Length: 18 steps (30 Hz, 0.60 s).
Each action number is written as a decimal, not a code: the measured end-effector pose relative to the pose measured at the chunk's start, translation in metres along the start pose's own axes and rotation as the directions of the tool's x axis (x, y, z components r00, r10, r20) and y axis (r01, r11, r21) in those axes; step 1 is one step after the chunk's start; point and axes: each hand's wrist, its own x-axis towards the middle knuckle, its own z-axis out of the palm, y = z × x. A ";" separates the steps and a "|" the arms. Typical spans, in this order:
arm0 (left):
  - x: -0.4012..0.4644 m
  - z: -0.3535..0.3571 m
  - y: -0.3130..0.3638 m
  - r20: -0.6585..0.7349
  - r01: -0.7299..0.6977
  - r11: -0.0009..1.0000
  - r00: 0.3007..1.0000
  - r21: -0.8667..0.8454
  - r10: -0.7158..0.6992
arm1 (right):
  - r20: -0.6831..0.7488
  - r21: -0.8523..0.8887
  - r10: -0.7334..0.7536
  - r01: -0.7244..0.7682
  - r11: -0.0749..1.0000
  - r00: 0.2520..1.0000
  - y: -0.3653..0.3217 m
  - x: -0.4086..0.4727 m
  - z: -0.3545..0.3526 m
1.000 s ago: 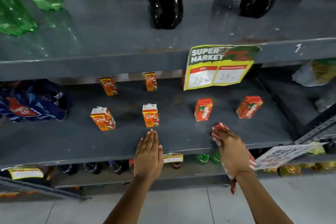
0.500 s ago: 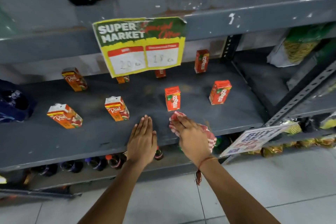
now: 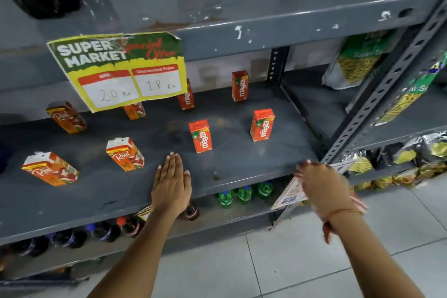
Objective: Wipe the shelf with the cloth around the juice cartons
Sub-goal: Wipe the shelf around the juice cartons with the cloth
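Several small juice cartons stand spaced out on the grey shelf point(image 3: 242, 164): orange Real cartons point(image 3: 124, 153) on the left, red Maaza cartons point(image 3: 201, 135) on the right. My left hand point(image 3: 170, 184) lies flat, palm down, on the shelf's front part between a Real carton and a Maaza carton. My right hand point(image 3: 323, 182) is at the shelf's front right corner, blurred, closed over a red-and-white cloth point(image 3: 358, 202) that is mostly hidden under the palm.
A yellow-green price sign point(image 3: 121, 70) hangs from the shelf above, hiding part of the back row. A perforated metal upright point(image 3: 387, 84) rises at the right. Dark bottles stand on the top shelf, bottles and snack packets below, with tiled floor underneath.
My right hand has swept the cloth rightwards along the shelf's front, from in front of the middle Maaza carton to the right corner. My left hand stays flat. The view has shifted right.
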 end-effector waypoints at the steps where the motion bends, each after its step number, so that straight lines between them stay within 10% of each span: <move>1: 0.002 0.000 0.001 -0.005 0.004 1.000 1.000 -0.003 -0.004 | 0.062 -0.050 0.020 -0.016 0.999 0.998 0.013 -0.003 -0.005; 7: 0.011 -0.001 0.009 0.006 0.030 0.999 1.000 -0.036 -0.030 | 0.019 0.015 -0.013 0.013 1.000 1.000 0.022 -0.019 -0.019; 11: 0.019 -0.002 0.011 -0.002 0.016 0.999 1.000 -0.032 -0.016 | -0.083 0.400 -0.070 0.098 0.911 0.994 0.014 -0.010 -0.015; 18: 0.027 -0.004 0.010 -0.030 -0.032 0.999 0.999 -0.014 0.032 | -0.308 0.745 0.228 0.085 0.662 0.924 -0.016 0.030 -0.006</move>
